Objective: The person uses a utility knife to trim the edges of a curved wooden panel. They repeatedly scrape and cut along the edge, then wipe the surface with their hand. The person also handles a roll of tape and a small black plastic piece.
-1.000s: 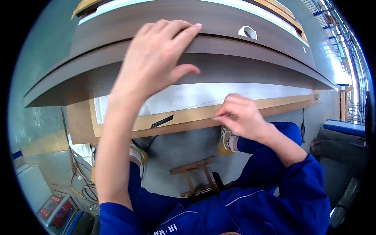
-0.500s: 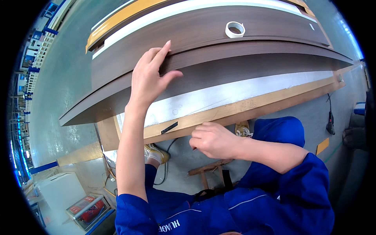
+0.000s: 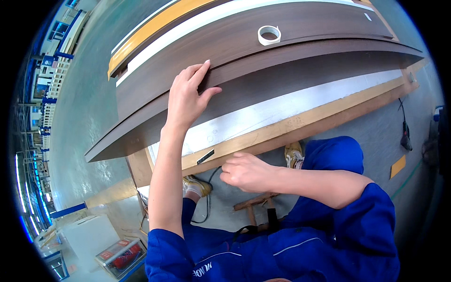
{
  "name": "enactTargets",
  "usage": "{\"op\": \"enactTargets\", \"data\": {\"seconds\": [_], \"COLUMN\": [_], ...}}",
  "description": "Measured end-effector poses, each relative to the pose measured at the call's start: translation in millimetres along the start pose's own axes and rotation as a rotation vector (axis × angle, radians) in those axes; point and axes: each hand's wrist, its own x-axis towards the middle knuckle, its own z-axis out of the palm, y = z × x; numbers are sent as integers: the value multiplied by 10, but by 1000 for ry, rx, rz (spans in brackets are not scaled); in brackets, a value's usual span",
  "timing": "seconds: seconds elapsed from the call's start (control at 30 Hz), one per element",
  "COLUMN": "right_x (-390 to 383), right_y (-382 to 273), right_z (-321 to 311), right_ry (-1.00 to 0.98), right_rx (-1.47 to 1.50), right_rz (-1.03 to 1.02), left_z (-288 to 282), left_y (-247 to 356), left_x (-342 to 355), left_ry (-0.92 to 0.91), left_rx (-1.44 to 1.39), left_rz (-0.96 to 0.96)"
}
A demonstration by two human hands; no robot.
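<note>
My left hand [image 3: 190, 94] rests on the raised front lip of a dark brown board [image 3: 319, 49], fingers extended along it and thumb spread. Behind the lip, a white tape roll [image 3: 269, 35] lies on the flat brown surface. Below the board are a white sheet [image 3: 277, 110] and a tan edge strip [image 3: 329, 104], with a small black strip [image 3: 206, 156] lying near its left part. My right hand [image 3: 242, 171] is closed just below that tan edge, to the right of the black strip; what its fingers hold, if anything, is hidden.
A yellow-edged panel [image 3: 155, 26] lies at the back. A black corded tool [image 3: 405, 138] is on the floor at right. A wooden frame [image 3: 251, 206] sits between my blue-clad legs and yellow shoes. A clear case with red contents [image 3: 121, 255] and a white box [image 3: 89, 235] are at lower left.
Over the last second the view turns. My right hand moves left along the board's front and curls further closed. My left hand stays on the lip, sitting lower in the picture than at first.
</note>
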Motion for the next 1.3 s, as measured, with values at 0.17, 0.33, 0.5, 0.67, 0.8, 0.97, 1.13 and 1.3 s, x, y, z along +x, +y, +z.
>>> {"op": "enactTargets", "data": {"seconds": [0.17, 0.33, 0.5, 0.67, 0.8, 0.97, 1.13, 1.3], "right_x": [-26, -53, -96, -136, -173, -163, -175, -174], "right_y": [-7, -9, -33, -41, -13, -2, 9, 13], "right_z": [20, 42, 100, 184, 224, 241, 251, 259], "right_ry": [-3, -25, -22, -72, -76, -82, -68, -110], "right_rx": [-54, -72, -109, -124, -143, -172, -195, -173], "right_rz": [-49, -62, -60, -97, -94, -79, -74, -64], "left_z": [-65, 85, 34, 112, 219, 133, 17, -35], "left_y": [34, 203, 266, 366, 430, 398, 386, 327], "left_x": [95, 164, 268, 366, 415, 436, 404, 404], "left_ry": [-81, 32, -97, -62, -71, -104, -176, -203], "left_rx": [-189, 23, -152, -55, 19, 38, 63, 66], "left_rz": [-151, 95, -114, 53, 75, 141, 146, 164]}}
